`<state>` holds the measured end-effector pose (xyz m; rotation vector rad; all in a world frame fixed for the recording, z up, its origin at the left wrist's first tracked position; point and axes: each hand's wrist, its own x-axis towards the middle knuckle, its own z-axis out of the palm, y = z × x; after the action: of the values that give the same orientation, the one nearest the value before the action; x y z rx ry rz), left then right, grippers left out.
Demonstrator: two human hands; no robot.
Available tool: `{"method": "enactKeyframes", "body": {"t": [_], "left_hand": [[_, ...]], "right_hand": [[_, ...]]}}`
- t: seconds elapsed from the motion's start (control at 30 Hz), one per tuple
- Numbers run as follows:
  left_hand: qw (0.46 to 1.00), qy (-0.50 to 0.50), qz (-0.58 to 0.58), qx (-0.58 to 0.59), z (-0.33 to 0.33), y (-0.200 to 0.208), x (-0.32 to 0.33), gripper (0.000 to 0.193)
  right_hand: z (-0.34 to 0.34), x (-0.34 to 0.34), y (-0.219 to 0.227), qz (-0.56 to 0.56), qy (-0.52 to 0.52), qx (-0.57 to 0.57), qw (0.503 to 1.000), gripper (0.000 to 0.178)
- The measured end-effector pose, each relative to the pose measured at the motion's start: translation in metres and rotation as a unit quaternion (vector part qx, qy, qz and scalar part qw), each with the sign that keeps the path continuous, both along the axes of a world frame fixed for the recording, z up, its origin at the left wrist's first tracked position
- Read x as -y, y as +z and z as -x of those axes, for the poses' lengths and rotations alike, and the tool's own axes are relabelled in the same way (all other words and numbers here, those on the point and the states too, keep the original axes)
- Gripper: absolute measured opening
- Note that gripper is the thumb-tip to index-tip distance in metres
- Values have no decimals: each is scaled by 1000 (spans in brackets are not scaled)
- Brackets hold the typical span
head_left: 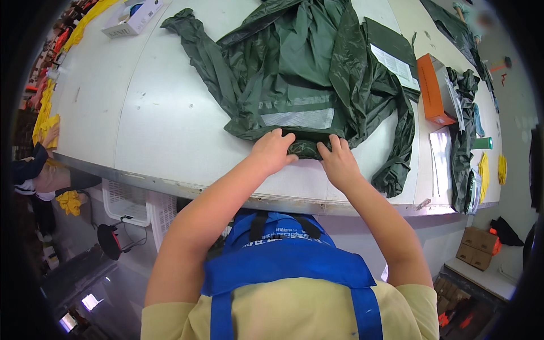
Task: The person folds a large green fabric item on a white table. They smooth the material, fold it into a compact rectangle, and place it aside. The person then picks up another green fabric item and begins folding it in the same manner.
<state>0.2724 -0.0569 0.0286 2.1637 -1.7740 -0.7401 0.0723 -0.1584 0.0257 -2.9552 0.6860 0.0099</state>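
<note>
A dark green rain jacket (303, 65) lies spread out on the white table, sleeves out to both sides. At its near edge a band of the green fabric is folded over. My left hand (273, 152) has its fingers closed on the left part of this fold. On the right part, my right hand (341, 164) grips the same fold between thumb and fingers. A pale mesh panel (300, 119) shows on the jacket just beyond my hands. What lies under the fold is hidden.
The table's front edge (249, 198) runs before me. Right of the jacket are a dark folded piece with a white sheet (395, 63), an orange box (433, 93) and more dark garments (462, 153). An open white box (131, 17) sits far left. At the left edge a person's hand (51, 135) touches yellow fabric.
</note>
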Motion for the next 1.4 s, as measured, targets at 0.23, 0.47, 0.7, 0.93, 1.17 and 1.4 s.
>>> {"method": "enactKeyframes", "body": {"t": [0.23, 0.47, 0.7, 0.93, 1.17, 1.4], "left_hand": [[999, -34, -29, 12, -3, 9, -4, 43], [994, -83, -38, 52, -6, 9, -10, 32], [993, -56, 68, 77, -9, -8, -29, 18], [981, -57, 173, 58, -15, -13, -31, 9], [996, -61, 28, 60, -24, -21, -11, 10], [995, -60, 58, 57, 63, -37, 41, 20]], "right_hand": [[-4, 6, 12, -40, -19, -7, 999, 40], [-11, 0, 29, -28, 35, -25, 999, 24], [-9, 8, 16, -33, 21, 10, 999, 19], [-4, 16, 13, 41, 60, 19, 997, 7], [-9, 29, -24, 21, 34, 16, 999, 12], [-14, 32, -53, -48, -32, 95, 994, 16]]}}
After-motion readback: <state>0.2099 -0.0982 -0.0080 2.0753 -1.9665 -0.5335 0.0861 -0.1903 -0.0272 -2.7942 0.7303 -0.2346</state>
